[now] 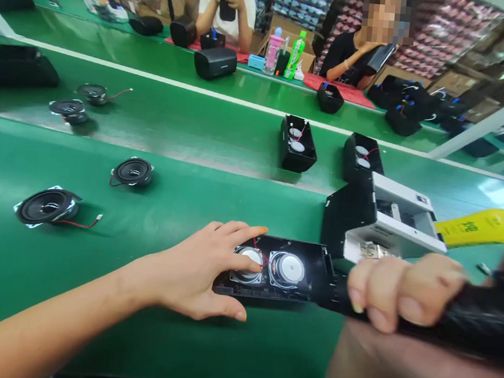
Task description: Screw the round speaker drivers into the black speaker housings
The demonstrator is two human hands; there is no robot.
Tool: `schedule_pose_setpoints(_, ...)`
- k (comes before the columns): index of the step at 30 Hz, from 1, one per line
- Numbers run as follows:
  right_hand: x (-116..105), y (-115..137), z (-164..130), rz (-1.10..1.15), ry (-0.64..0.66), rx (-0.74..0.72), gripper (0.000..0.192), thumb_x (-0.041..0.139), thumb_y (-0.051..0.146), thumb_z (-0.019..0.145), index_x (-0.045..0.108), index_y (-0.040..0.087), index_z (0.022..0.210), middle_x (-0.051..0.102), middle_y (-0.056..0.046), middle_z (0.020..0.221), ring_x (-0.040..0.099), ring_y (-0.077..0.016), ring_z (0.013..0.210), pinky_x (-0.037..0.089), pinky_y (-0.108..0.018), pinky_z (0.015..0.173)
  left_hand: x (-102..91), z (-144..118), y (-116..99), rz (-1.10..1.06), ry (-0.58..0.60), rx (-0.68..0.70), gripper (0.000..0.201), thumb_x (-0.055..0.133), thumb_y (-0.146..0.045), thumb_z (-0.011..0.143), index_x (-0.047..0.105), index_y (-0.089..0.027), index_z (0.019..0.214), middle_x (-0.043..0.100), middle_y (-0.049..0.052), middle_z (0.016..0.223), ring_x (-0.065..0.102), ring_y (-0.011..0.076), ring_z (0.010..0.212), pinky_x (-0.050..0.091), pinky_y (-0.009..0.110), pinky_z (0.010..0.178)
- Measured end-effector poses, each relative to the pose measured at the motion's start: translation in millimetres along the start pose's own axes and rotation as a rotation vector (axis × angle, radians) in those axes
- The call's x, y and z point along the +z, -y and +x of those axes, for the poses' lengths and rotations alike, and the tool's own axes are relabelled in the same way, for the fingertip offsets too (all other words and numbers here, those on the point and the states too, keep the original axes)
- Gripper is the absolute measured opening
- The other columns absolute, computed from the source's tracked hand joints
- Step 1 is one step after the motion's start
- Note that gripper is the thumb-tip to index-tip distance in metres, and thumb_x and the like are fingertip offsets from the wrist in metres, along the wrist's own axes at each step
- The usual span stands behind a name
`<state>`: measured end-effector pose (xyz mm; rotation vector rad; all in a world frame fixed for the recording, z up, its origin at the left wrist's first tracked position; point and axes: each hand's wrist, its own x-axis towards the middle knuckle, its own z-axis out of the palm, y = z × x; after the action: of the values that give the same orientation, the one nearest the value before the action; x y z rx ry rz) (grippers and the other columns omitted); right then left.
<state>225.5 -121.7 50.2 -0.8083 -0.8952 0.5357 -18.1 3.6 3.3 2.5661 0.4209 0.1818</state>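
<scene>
My left hand rests on the left end of a black speaker housing lying on the green belt. Its fingers press on one of two round silver-backed speaker drivers inside, which have red wires. My right hand is wrapped around a thick black tool handle whose front end meets the housing's right side. A black and white fixture box stands just behind the housing.
Loose speaker drivers lie on the belt to the left. Two more open housings sit on the far lane. Seated people, bottles and black speakers line the far side. A yellow object lies at right.
</scene>
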Motion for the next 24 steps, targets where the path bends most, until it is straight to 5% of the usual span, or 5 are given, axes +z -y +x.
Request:
schedule_pose_setpoints(4,31,-29,-7,0.115,0.104,0.019,0.040,0.070,0.066,0.098,0.073,0.036,0.125,0.060,0.008,0.063,0.046,-0.0107,0.037,0.046,-0.026,0.038,0.7,1,4,0.036,-0.009,0.047,0.055,0.081,-0.060,0.088,0.071,-0.033,0.134,0.034,0.011,0.177,0.046,0.0437,0.151,0.047,0.066,0.113)
schedule_pose_setpoints(11,24,-46,-9,0.109,0.089,0.047,0.054,0.085,0.069,0.084,0.073,0.033,0.123,0.062,0.008,0.061,0.043,-0.0117,0.033,0.042,-0.026,0.032,4.9,3,6,0.053,-0.047,0.072,0.048,0.081,-0.045,0.087,0.072,-0.032,0.132,0.036,0.011,0.175,0.050,0.0415,0.146,0.049,0.063,0.110)
schedule_pose_setpoints(17,23,-53,-6,0.084,0.213,-0.023,0.062,0.076,0.077,0.083,0.072,0.033,0.126,0.061,0.009,0.060,0.039,-0.0115,0.029,0.041,-0.027,0.030,4.7,2,6,0.051,-0.049,0.084,0.047,0.080,-0.045,0.088,0.073,-0.031,0.132,0.038,0.012,0.174,0.051,0.0421,0.144,0.050,0.064,0.107)
schedule_pose_setpoints(24,28,-54,-7,0.109,0.134,0.030,0.049,0.080,0.068,0.088,0.074,0.034,0.122,0.060,0.009,0.060,0.040,-0.0106,0.032,0.042,-0.025,0.033,4.8,3,5,0.063,-0.036,0.074,0.047,0.080,-0.046,0.088,0.073,-0.032,0.132,0.036,0.010,0.175,0.049,0.0403,0.146,0.048,0.062,0.111)
